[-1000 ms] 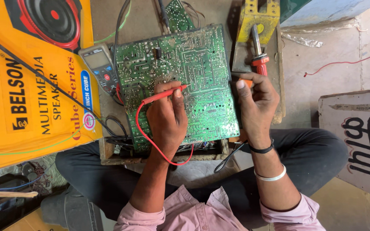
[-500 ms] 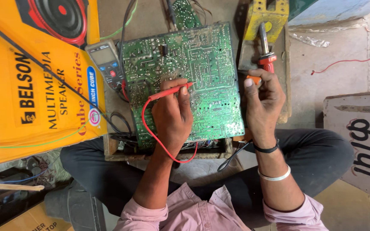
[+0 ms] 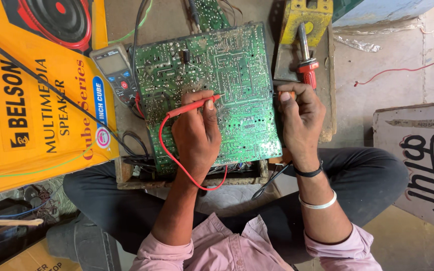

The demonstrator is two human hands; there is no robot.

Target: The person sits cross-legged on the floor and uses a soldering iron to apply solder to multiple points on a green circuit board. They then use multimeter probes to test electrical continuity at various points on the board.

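Left hand (image 3: 197, 133) pinches red probe (image 3: 193, 106) on circuit board (image 3: 237, 65); right hand (image 3: 300, 118) fingers curled at board edge, contents hidden, grip indeterminate.

Multimeter (image 3: 115, 70) left of circuit board (image 3: 212, 90), soldering iron (image 3: 305, 55) right.

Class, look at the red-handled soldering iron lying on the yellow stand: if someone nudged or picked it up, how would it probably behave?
The soldering iron would probably roll if nudged, since its handle and barrel look round. It likely feels stiff and tip-heavy, given the long metal shaft. It rests loosely on the yellow stand, so a push could well slide it off. The right hand lies close below it.
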